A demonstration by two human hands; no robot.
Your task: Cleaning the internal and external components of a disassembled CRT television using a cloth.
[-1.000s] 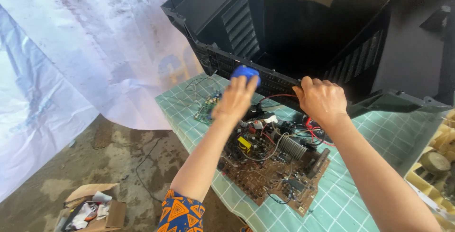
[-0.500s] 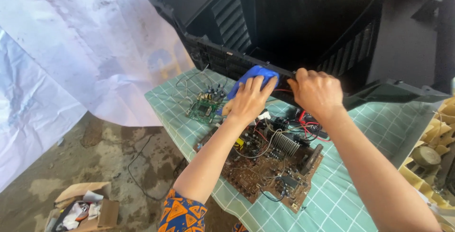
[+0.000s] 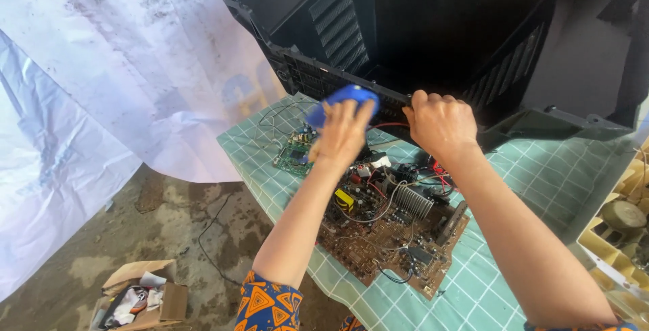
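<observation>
My left hand point(image 3: 343, 133) is closed on a blue-handled tool point(image 3: 350, 96), held up near the lower rim of a black television casing point(image 3: 338, 40). My right hand point(image 3: 439, 123) grips that rim just to the right of it. Below both hands a brown circuit board point(image 3: 385, 236) with a finned heat sink, a yellow part and red and white wires lies on the green checked tablecloth point(image 3: 527, 175). A small green circuit board point(image 3: 294, 156) sits left of the big one, joined by thin wires.
A white plastic sheet point(image 3: 115, 87) hangs at the left over a dirt floor. A cardboard box point(image 3: 142, 297) with scraps sits on the floor at bottom left. A cream-coloured part point(image 3: 618, 226) lies at the table's right edge.
My left hand with the blue tool has shifted right, closer to my right hand. The view has swung, so the casing and boards sit further right in the picture.
</observation>
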